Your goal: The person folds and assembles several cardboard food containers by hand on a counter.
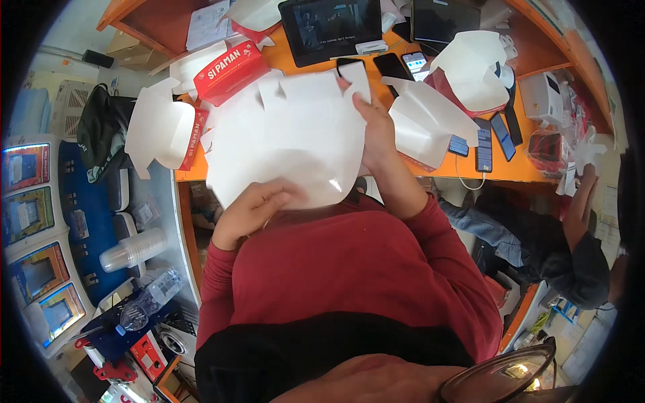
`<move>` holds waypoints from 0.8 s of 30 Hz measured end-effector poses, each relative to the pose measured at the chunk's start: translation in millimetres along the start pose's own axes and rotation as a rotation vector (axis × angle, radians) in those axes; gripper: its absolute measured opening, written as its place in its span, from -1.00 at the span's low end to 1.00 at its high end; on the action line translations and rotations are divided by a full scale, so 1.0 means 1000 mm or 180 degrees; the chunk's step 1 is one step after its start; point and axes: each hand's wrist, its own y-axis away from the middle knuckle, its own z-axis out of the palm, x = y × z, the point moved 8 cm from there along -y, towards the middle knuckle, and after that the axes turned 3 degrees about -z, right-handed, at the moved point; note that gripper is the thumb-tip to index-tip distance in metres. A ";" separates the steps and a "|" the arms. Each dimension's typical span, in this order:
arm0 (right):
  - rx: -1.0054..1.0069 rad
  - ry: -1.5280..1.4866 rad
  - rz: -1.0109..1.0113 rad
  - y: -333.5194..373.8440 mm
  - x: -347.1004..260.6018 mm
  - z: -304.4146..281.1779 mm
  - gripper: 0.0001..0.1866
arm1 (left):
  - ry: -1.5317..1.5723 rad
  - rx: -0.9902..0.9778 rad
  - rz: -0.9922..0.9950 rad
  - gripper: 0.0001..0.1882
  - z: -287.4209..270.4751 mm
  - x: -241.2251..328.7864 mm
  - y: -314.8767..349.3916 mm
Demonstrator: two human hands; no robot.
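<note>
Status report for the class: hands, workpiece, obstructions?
Right hand gripping unfolded white cardboard sheet; left hand at its near edge. Red cardboard box crowding its far-left edge.

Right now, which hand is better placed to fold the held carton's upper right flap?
Probably the right hand: it touches that flap; the left hand is at the lower edge of the carton.

1. An orange table (516, 172) is seen past the right hand (377, 134).
2. An orange shelf (586, 60) is seen farther off, to that hand's right.
3. A pale wall (84, 23) is seen far left, past the left hand (252, 211).
</note>
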 end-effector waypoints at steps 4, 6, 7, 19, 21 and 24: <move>-0.1921 0.1682 -0.1574 0.042 -0.025 0.070 -0.52 | 0.1786 0.0887 0.0796 -0.30 -0.020 0.022 -0.010; -0.2742 0.2475 -0.2264 0.068 -0.020 0.093 -0.54 | 0.2677 0.1198 0.1131 -0.42 -0.031 0.030 -0.007; -0.2866 0.2469 -0.2397 0.075 -0.017 0.095 -0.54 | 0.2244 0.1319 0.1132 -0.47 -0.033 0.026 -0.007; -0.1512 0.3771 -0.2930 0.074 -0.017 0.074 -0.54 | 0.2650 0.1574 0.0919 -0.78 -0.003 0.001 -0.026; -0.1265 0.3899 -0.2872 0.070 -0.014 0.070 -0.54 | 0.2631 0.1570 0.0705 -0.77 0.005 0.009 -0.032; -0.0986 0.4173 -0.2755 0.064 -0.007 0.064 -0.54 | 0.2274 0.1656 0.0565 -0.74 0.012 -0.002 -0.034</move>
